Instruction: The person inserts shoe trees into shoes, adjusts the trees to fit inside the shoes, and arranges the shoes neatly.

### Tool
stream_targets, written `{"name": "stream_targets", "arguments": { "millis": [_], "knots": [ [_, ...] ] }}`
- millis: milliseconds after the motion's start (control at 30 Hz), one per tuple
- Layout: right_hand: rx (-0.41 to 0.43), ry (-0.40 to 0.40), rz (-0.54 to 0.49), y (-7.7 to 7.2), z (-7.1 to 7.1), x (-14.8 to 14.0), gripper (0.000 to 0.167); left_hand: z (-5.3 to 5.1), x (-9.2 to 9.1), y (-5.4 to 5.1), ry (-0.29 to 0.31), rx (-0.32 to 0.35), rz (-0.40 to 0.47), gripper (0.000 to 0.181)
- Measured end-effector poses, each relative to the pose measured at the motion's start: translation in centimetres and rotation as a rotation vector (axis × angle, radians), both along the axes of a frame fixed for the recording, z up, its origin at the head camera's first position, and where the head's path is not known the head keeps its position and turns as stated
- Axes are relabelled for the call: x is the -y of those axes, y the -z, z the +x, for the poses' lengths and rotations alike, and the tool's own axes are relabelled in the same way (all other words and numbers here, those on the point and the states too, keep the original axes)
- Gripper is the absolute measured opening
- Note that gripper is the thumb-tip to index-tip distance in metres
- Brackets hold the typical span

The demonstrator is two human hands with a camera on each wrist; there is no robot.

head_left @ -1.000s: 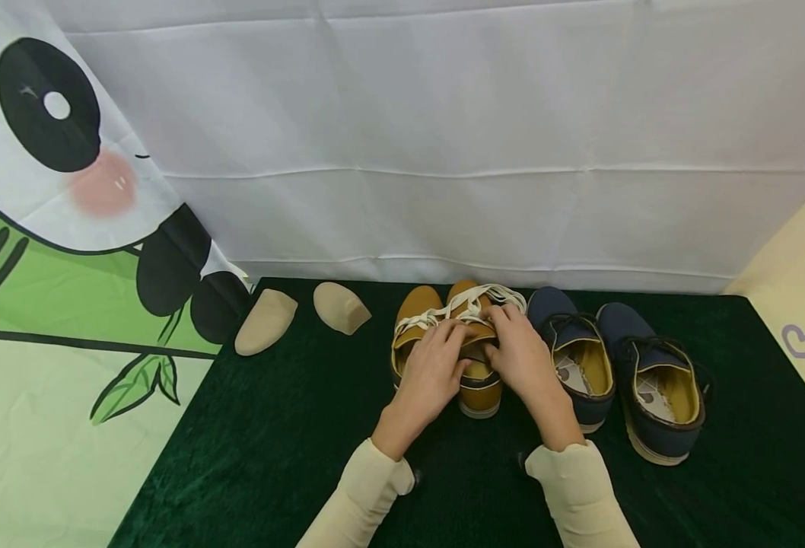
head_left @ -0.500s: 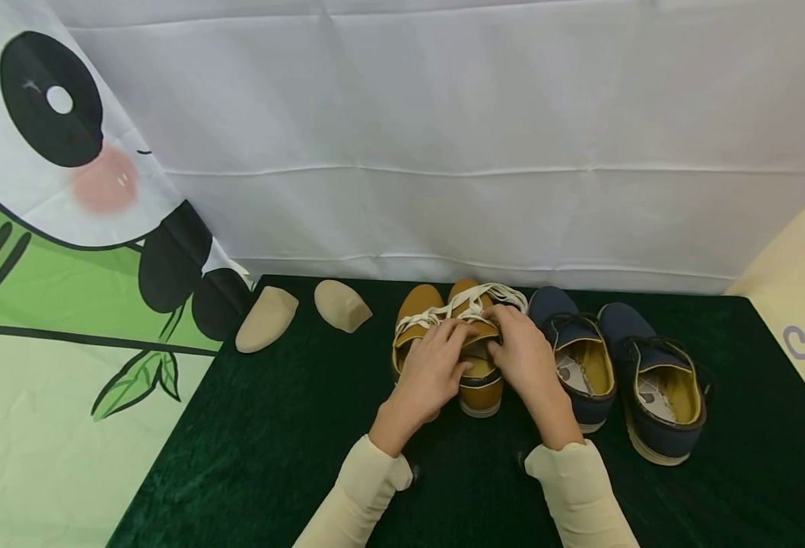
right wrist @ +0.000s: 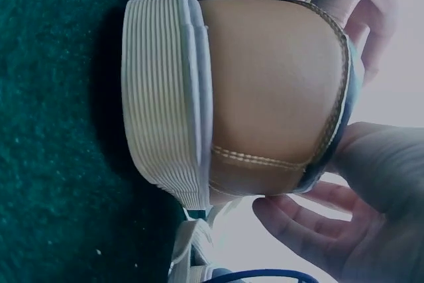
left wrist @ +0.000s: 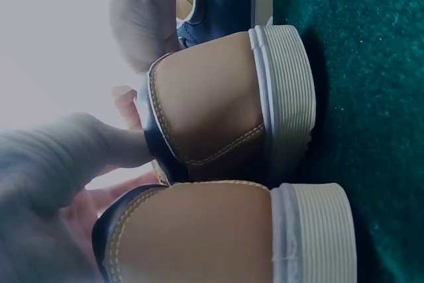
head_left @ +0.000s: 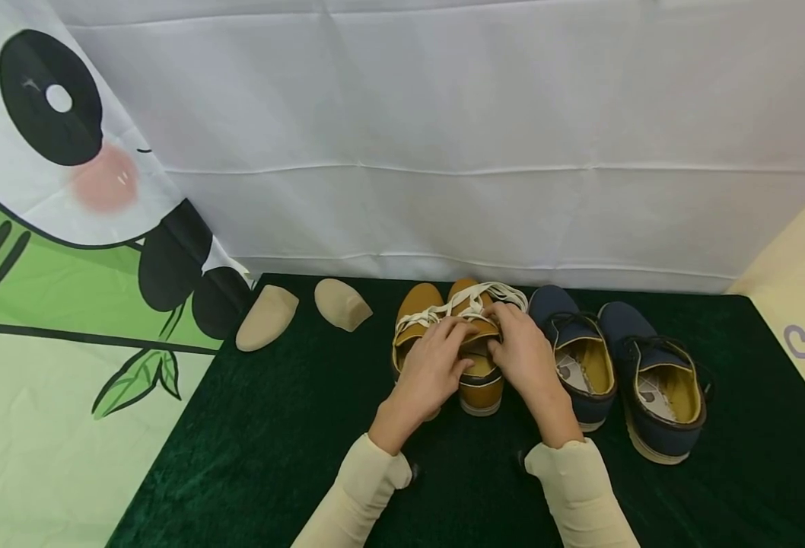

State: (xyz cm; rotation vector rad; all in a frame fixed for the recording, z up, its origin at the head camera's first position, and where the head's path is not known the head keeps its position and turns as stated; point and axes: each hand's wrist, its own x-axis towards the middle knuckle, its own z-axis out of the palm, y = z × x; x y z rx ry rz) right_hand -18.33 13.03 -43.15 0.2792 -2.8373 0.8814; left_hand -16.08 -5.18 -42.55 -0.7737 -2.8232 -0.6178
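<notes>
Two tan lace-up shoes stand side by side on a dark green cloth. Both hands work at the right tan shoe [head_left: 481, 392]. My left hand [head_left: 430, 369] lies partly over the left tan shoe [head_left: 419, 301], its fingertips near the right shoe's tongue and its thumb at the opening's rim. My right hand [head_left: 522, 354] grips the other side of the opening, thumb inside and fingers outside by the laces. White laces [head_left: 505, 293] lie loose over both shoes. In the right wrist view, the heel [right wrist: 271, 91] faces the camera and the right thumb hooks over the collar.
A pair of navy shoes, one nearer [head_left: 577, 365] and one farther right [head_left: 656, 388], stands beside the right hand. Two beige toe-shaped inserts [head_left: 267, 318] [head_left: 342, 304] lie at the back left. A white cloth backdrop [head_left: 402, 213] rises behind the table [head_left: 272, 457].
Both hands stay at the right tan shoe in nearly the same pose. The head view shifts very slightly; no shoe visibly moves.
</notes>
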Motion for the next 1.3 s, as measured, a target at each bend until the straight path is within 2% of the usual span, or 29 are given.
{"name": "stream_targets", "arguments": {
  "millis": [167,367,500,700,967,1133,1300],
  "knots": [
    [0.014,-0.027,0.015,-0.5,0.1,-0.4,0.043,0.1,0.2,-0.5,-0.005,0.030,0.025,0.048],
    [0.073,-0.059,0.009,-1.2,0.2,-1.2,0.043,0.5,0.6,-1.5,-0.011,0.084,0.052,0.046],
    [0.087,-0.072,0.013,-1.8,0.3,-1.9,0.042,0.7,1.1,-2.2,-0.025,0.079,0.087,0.044],
    [0.093,-0.093,0.027,-2.8,0.6,-2.6,0.038,0.7,2.0,-3.1,-0.102,0.047,0.146,0.037],
    [0.077,-0.061,0.027,-4.0,1.3,-4.8,0.036,-0.3,4.1,-3.5,-0.218,0.023,0.187,0.034],
    [0.106,-0.041,0.018,-4.4,1.5,-6.4,0.037,-1.0,5.9,-3.2,-0.292,-0.008,0.187,0.032],
    [0.140,-0.035,0.030,-4.6,1.6,-7.2,0.038,-2.1,7.6,-2.8,-0.325,-0.015,0.167,0.032]
  ]
}}
